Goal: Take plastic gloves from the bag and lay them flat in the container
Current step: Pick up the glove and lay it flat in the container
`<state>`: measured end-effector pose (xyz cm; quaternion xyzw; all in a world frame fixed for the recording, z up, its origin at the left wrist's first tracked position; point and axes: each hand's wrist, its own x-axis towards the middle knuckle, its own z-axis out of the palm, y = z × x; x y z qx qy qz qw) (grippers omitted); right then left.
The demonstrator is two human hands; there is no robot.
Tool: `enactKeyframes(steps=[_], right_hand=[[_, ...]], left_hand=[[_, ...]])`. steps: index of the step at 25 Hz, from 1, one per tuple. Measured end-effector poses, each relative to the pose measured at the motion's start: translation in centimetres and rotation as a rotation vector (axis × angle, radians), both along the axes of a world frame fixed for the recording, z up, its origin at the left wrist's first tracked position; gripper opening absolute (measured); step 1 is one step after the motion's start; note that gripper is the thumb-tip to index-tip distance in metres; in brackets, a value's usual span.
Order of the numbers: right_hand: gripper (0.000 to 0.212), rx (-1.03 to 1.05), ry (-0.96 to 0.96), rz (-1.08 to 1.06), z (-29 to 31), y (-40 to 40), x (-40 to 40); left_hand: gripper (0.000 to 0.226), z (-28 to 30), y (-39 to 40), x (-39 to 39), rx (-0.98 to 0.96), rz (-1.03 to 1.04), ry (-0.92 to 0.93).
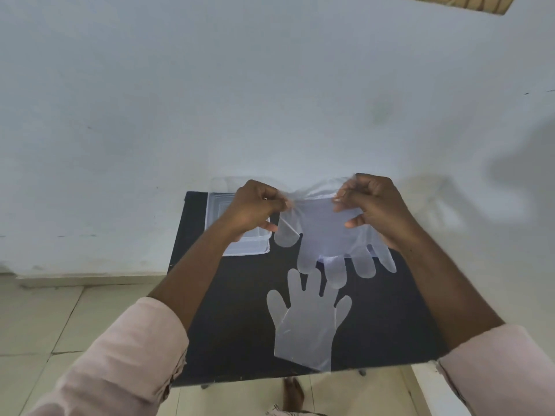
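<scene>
A clear plastic glove (326,232) hangs above the black table (387,319), cuff up and fingers pointing down. My left hand (255,207) pinches the cuff's left corner and my right hand (371,205) pinches its right side, stretching it between them. A second clear glove (303,322) lies flat on the table near the front edge, fingers pointing away from me. The clear plastic container (237,249) sits at the table's far left corner, partly hidden behind my left hand. The bag is not clearly visible.
The small black table stands against a pale wall (270,100). Tiled floor (39,322) lies to the left and below. A foot (292,394) shows under the table's front edge, and a white edge (426,385) stands at the lower right.
</scene>
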<state>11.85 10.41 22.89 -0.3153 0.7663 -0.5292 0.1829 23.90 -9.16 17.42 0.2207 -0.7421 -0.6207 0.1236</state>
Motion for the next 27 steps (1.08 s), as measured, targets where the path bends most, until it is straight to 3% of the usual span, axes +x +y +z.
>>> enactKeyframes(steps=[3,7,17,27], right_hand=[[0.013,-0.002,-0.005,-0.017,-0.1,-0.1,0.2],[0.015,0.004,-0.032,-0.024,-0.5,0.0,0.3],[0.01,-0.003,-0.115,-0.038,-1.9,-0.8,-2.1],[0.013,-0.044,-0.334,0.028,-4.6,-5.5,-9.1]], left_hand=[[0.014,-0.8,0.6,0.1,0.203,0.056,0.102],[0.015,-1.5,1.4,0.0,0.283,0.057,0.184],[0.014,-2.1,0.6,-1.7,0.252,0.018,0.147],[0.024,-2.0,-2.5,-6.6,0.167,0.174,0.046]])
